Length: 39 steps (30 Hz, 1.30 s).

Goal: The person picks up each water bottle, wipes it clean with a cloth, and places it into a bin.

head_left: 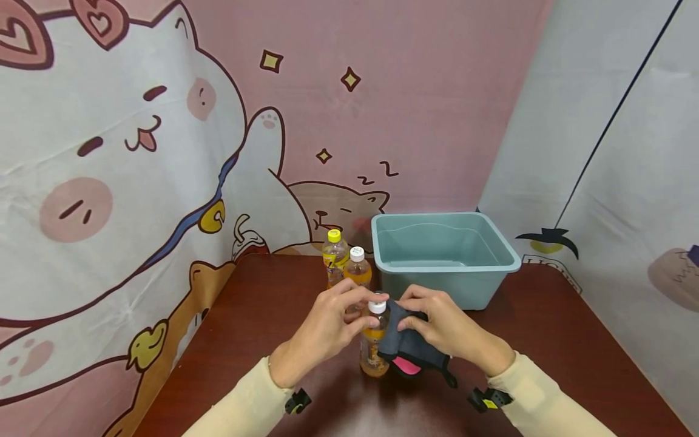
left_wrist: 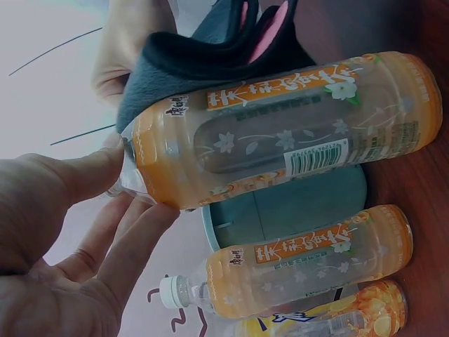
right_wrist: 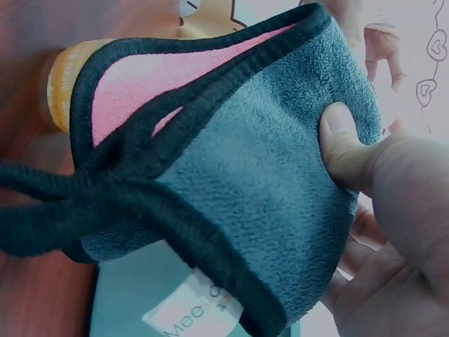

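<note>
In the head view my left hand (head_left: 330, 318) grips a clear drink bottle (head_left: 374, 358) at its neck, just under the white cap (head_left: 377, 308). The bottle stands upright on the table, with amber liquid inside. Seen from the left wrist, its label (left_wrist: 273, 133) is orange with white flowers, and thumb and fingers lie on either side of the neck. My right hand (head_left: 445, 325) pinches a folded dark grey cloth (head_left: 417, 349) with black edging and a pink inner side. The cloth (left_wrist: 175, 77) lies against the bottle's side. A white tag (right_wrist: 196, 305) hangs from it.
Behind stand a second white-capped bottle (head_left: 357, 270) and a yellow-capped bottle (head_left: 334, 252). A pale blue-green plastic bin (head_left: 445, 285) sits at the back right of the dark red-brown table (head_left: 262, 328). A printed cartoon cloth (head_left: 437, 109) forms the backdrop.
</note>
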### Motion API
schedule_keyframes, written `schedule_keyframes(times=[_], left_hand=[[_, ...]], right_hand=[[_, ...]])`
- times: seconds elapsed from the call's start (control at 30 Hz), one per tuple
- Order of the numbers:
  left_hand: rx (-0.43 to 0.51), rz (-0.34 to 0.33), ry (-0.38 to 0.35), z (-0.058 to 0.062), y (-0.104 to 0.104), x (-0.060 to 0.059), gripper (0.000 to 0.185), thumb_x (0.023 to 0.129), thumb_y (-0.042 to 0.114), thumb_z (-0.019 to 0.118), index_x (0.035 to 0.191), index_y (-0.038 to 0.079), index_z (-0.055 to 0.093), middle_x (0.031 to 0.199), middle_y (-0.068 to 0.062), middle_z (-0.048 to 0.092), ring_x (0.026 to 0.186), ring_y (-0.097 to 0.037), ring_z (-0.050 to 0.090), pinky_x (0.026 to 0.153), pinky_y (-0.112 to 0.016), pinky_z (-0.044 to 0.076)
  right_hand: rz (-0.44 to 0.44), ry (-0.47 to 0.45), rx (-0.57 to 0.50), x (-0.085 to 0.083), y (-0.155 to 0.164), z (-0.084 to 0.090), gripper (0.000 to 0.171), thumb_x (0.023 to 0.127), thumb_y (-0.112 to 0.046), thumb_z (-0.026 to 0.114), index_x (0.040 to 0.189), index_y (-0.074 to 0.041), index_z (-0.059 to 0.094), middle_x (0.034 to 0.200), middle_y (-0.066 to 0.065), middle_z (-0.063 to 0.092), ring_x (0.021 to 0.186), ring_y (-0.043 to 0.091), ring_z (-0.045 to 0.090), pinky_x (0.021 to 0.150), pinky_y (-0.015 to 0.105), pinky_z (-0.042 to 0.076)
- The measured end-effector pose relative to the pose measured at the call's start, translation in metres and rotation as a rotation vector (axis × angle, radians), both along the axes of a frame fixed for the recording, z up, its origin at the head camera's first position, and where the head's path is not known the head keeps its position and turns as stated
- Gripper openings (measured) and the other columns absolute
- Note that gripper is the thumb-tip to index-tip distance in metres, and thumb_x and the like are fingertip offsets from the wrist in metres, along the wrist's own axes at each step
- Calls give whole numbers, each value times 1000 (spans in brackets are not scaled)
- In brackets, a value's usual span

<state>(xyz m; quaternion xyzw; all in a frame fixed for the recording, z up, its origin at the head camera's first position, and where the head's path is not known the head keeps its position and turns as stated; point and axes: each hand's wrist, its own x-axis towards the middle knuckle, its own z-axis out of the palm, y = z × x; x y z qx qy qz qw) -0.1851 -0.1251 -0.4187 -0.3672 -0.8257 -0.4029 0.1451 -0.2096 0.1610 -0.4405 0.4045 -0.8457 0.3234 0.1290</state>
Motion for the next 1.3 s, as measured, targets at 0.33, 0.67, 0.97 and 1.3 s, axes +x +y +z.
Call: schedule_keyframes(times=[0.33, 0.67, 0.97, 1.3], left_hand=[[0, 11, 5, 1, 1, 0, 46, 97, 10, 95, 139, 26, 85, 112, -6, 73, 101, -21, 77, 80, -19, 68], [-6, 7, -8, 0, 1, 0, 47, 98, 12, 93, 142, 26, 84, 113, -6, 72, 101, -20, 74, 80, -19, 68], [3, 1, 19, -1, 2, -2, 45, 97, 12, 94, 139, 26, 85, 111, -5, 73, 99, -21, 74, 78, -20, 67], [-3, 3, -2, -2, 2, -1, 46, 98, 11, 93, 141, 26, 84, 111, -5, 72, 100, -19, 74, 77, -19, 66]], right_hand=[[2, -89, 95, -6, 2, -18, 18, 100, -10, 90, 119, -13, 90, 108, -6, 74, 93, 0, 70, 75, 21, 61], [18, -140, 238, -12, -4, -38, 10, 101, -11, 91, 104, -20, 88, 104, -9, 73, 88, -5, 62, 73, 18, 57], [28, -95, 368, -14, -7, -53, 12, 99, -23, 95, 95, -21, 84, 94, -11, 67, 78, -6, 52, 65, 17, 46], [67, -114, 315, -17, -5, -61, 12, 99, -20, 95, 96, -19, 84, 91, -12, 65, 79, -5, 51, 68, 16, 46]])
